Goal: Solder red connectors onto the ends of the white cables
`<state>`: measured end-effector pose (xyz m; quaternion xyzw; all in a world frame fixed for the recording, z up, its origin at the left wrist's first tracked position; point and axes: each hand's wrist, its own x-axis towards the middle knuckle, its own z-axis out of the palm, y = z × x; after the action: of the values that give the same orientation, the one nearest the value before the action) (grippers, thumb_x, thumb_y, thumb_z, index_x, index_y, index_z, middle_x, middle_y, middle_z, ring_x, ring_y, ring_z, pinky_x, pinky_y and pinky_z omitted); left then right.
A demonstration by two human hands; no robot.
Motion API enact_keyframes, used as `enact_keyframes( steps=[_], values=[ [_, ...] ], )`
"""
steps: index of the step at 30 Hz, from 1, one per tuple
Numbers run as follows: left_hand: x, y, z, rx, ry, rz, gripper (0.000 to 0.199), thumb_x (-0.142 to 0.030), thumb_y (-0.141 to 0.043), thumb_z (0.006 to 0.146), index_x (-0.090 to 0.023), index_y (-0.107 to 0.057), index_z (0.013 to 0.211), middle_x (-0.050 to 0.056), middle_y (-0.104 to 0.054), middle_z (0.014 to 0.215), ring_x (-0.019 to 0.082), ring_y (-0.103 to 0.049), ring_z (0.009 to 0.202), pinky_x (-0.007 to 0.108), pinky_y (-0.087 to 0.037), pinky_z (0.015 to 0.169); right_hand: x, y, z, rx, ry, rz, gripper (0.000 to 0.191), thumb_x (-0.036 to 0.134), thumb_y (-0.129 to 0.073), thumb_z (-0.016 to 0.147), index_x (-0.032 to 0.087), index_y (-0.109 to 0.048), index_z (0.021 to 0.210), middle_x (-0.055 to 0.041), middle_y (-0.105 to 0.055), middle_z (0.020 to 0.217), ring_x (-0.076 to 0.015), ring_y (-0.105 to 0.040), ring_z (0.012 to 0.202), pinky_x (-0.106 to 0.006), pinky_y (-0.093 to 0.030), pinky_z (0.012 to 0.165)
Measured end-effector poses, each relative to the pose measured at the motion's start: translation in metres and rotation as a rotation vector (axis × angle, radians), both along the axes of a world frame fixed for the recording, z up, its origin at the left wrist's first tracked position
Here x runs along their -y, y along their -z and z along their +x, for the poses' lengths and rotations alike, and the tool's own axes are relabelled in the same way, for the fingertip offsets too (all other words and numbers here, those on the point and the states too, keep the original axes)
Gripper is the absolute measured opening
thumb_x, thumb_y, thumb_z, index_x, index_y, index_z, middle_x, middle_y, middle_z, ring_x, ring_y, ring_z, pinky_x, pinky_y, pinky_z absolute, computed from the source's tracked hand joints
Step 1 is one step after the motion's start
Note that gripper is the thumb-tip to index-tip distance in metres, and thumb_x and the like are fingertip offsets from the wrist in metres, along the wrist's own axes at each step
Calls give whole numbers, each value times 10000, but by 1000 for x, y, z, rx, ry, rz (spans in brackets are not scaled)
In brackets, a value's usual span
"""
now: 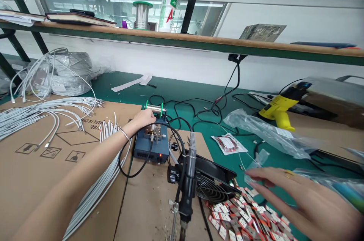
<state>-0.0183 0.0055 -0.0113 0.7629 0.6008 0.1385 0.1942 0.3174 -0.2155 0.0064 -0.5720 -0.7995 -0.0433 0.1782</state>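
My left hand (144,118) reaches over a small blue-grey box device (150,150) with a lit red switch. Its fingers are curled down, just in front of a solder wire spool (155,108) with green flanges; what they grip is hidden. Below that hand, a metal fixture (153,131) sits on top of the device, with a black cable plugged into it. My right hand (301,199), partly blurred, is at the right with fingers stretched out. Its fingertips overlap a scrap of clear plastic (259,159); whether they touch it I cannot tell. Under it lies a pile of small red-and-white parts (247,218).
A soldering iron (189,184) stands upright in a holder before a black fan (216,180). White cables (96,191) lie on cardboard at left. A yellow heat gun (277,108), plastic bags (270,134) and black cords are at right. A shelf (199,40) crosses above.
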Motion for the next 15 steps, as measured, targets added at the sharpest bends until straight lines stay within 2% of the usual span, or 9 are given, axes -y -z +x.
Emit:
enact_keyframes(
  steps=[2, 3, 6, 9, 10, 12, 15],
  values=[
    [2, -2, 0, -7, 7, 3, 193, -240, -557, 808, -165, -687, 687, 89, -705, 753, 220, -652, 767, 292, -472, 702, -22, -17, -23, 47, -53, -100, 281, 415, -420, 922, 314, -673, 989, -90, -719, 913, -258, -684, 727, -405, -563, 596],
    [4, -4, 0, -18, 13, 4, 202, -240, -551, 814, -166, -682, 680, 91, -707, 761, 222, -656, 773, 289, -471, 700, -34, -24, -38, 72, -59, -131, 334, 391, -365, 937, 261, -670, 980, -105, -714, 938, -261, -679, 748, -411, -555, 636],
    [10, -10, 1, -87, 20, 0, 215, -226, -518, 830, -163, -685, 711, 112, -728, 837, 240, -677, 835, 288, -475, 704, -70, -35, -84, 172, -98, -230, 329, 325, -349, 944, 218, -659, 936, -83, -689, 846, -238, -652, 747, -347, -490, 634],
    [15, -15, 7, -174, -35, 18, 208, -202, -506, 832, -152, -706, 858, 154, -739, 961, 278, -685, 955, 308, -490, 749, -104, -30, -124, 174, -121, -378, 215, 333, -480, 931, 207, -635, 1009, -72, -673, 875, -223, -643, 794, -286, -445, 660],
    [16, -17, 9, -201, -50, 30, 222, -194, -504, 831, -148, -706, 911, 168, -736, 994, 291, -683, 991, 319, -496, 768, -114, -26, -136, 154, -121, -425, 253, 374, -535, 918, 198, -613, 1081, -81, -672, 921, -229, -644, 826, -278, -441, 671],
    [17, -19, 13, -244, -56, 46, 256, -181, -498, 832, -144, -701, 984, 185, -731, 1032, 304, -678, 1036, 334, -503, 798, -131, -17, -154, 132, -136, -483, 454, 478, -610, 881, 168, -551, 1207, -101, -664, 987, -236, -644, 845, -273, -445, 677],
    [17, -20, 17, -274, -26, 41, 280, -177, -486, 843, -148, -696, 1026, 179, -731, 1047, 301, -675, 1062, 334, -507, 819, -150, -6, -172, 118, -167, -540, 612, 595, -621, 843, 154, -530, 1257, -129, -645, 1063, -247, -644, 830, -292, -470, 681]
  ],
)
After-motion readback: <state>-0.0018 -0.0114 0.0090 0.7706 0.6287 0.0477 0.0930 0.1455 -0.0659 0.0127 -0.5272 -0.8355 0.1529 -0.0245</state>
